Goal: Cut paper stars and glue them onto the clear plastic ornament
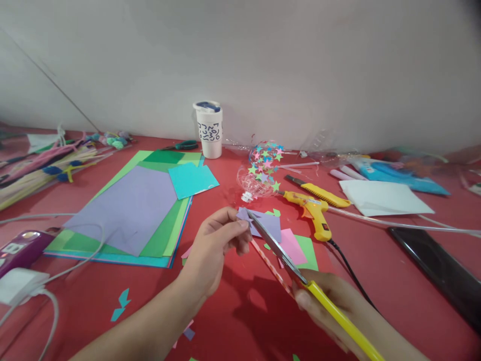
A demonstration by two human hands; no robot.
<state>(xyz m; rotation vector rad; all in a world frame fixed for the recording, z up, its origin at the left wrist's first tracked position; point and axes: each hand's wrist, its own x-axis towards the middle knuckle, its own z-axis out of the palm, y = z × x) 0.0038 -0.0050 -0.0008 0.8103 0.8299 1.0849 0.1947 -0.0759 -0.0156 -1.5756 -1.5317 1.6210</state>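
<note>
A small purple paper piece (244,215) is pinched between the thumb and fingers of my left hand (208,250). My right hand (334,303) grips scissors (280,252) with long metal blades and a yellow handle; the blade tips reach the purple piece. Behind the blades is a purple paper rectangle (273,228), with pink paper (294,246) and green paper (308,252) beside it. A red-and-white patterned strip (271,265) runs beneath the scissors. Beyond my hands stands a clear, curly decoration covered in small coloured paper stars (266,163).
Coloured paper sheets (131,210) are stacked at left, with a blue sheet (191,180) on top. A white tumbler (211,135) stands by the wall. To the right lie a yellow glue gun (310,208), a yellow cutter knife (325,194), white paper (387,197) and a black phone (432,271).
</note>
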